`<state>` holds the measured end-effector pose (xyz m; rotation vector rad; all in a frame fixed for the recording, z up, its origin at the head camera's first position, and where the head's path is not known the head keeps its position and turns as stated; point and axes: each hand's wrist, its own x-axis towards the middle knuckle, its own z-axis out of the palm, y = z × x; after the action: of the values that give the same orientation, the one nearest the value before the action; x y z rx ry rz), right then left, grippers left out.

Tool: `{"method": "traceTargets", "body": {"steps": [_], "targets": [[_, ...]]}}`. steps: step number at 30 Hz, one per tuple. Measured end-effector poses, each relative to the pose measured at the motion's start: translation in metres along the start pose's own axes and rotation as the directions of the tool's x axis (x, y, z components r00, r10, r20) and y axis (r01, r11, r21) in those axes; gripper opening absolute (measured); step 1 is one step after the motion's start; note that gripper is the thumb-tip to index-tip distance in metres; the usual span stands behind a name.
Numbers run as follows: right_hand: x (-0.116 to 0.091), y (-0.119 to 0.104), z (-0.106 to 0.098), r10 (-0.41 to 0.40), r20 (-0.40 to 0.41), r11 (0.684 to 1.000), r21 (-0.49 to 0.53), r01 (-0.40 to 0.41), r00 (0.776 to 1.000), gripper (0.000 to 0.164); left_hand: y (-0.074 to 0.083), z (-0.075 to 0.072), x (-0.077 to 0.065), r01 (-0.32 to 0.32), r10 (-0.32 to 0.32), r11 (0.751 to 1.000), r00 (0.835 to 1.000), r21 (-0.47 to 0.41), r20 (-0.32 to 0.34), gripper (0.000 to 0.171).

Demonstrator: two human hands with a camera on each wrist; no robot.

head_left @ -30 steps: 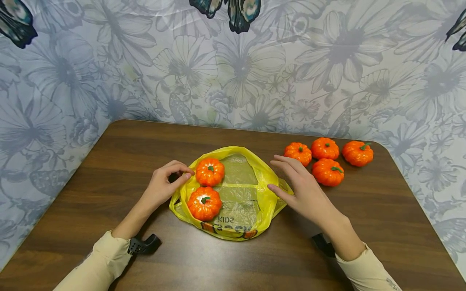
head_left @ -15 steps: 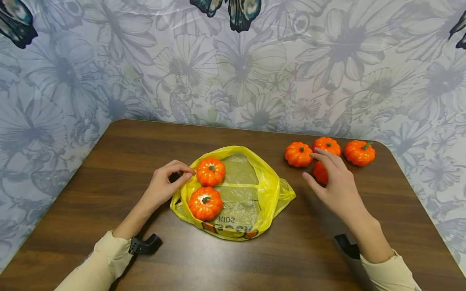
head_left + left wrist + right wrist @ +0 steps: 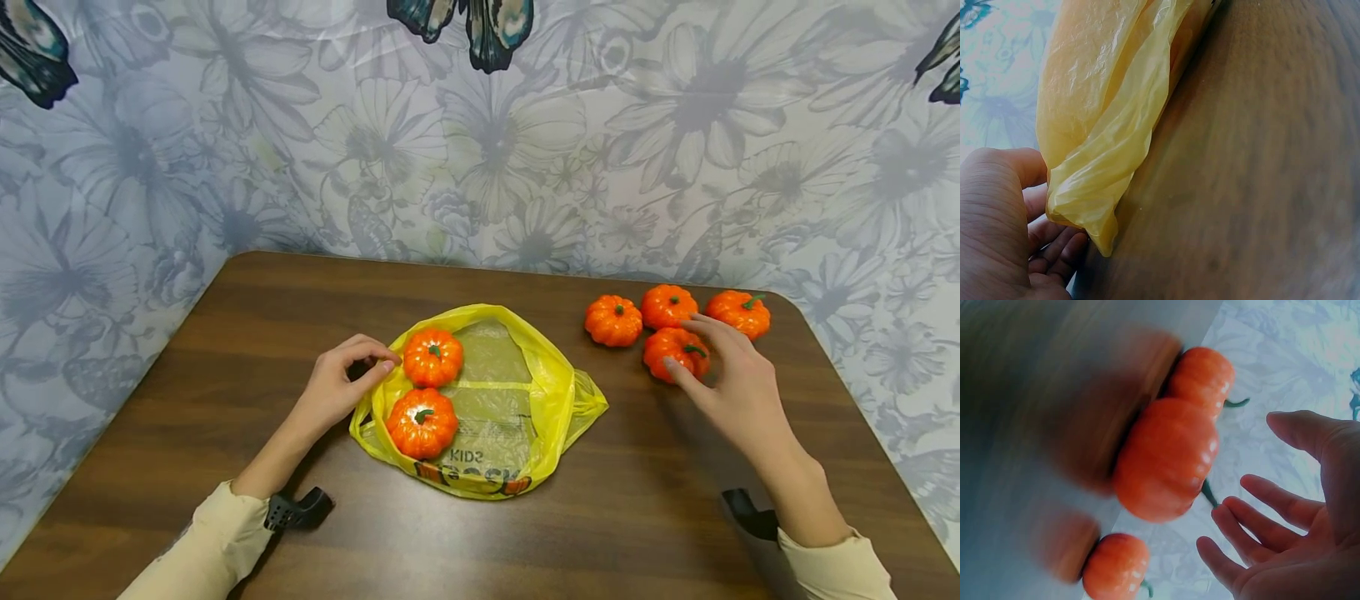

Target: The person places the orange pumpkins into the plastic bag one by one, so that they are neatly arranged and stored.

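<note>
A yellow plastic bag (image 3: 551,354) lies spread on the table with its mouth facing up. Inside its left half sit two small orange pumpkins, one at the back (image 3: 432,371) and one in front (image 3: 422,437). My left hand (image 3: 337,383) pinches the bag's left rim between thumb and fingers; in the left wrist view, folded yellow film (image 3: 1104,169) hangs at the fingers. Over on the right, my right hand (image 3: 738,387) hovers with spread fingers at the nearest loose pumpkin (image 3: 667,346). The right wrist view shows this pumpkin (image 3: 1166,462) apart from the thumb and fingers.
Three more pumpkins stand by the table's back right corner: one at left (image 3: 613,323), one in the middle (image 3: 666,307) and one at right (image 3: 738,312), partly behind my right hand. The brown wooden table (image 3: 480,550) ends at a patterned wall (image 3: 525,167).
My right hand has moved from the bag's right edge rightward to the nearest loose pumpkin. My left hand stays on the bag's rim, and the pumpkins have not moved.
</note>
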<state>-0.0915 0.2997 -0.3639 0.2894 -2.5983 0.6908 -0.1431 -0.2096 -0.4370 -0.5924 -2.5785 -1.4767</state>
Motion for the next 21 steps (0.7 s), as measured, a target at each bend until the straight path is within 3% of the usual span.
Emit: {"method": "traceTargets", "body": {"steps": [21], "targets": [[-0.008, 0.02, 0.004, 0.023, 0.045, 1.0, -0.017, -0.022, 0.999, 0.062, 0.002, -0.001, -0.001, 0.013, -0.013, 1.0, 1.0, 0.006, -0.002, 0.011]]}}
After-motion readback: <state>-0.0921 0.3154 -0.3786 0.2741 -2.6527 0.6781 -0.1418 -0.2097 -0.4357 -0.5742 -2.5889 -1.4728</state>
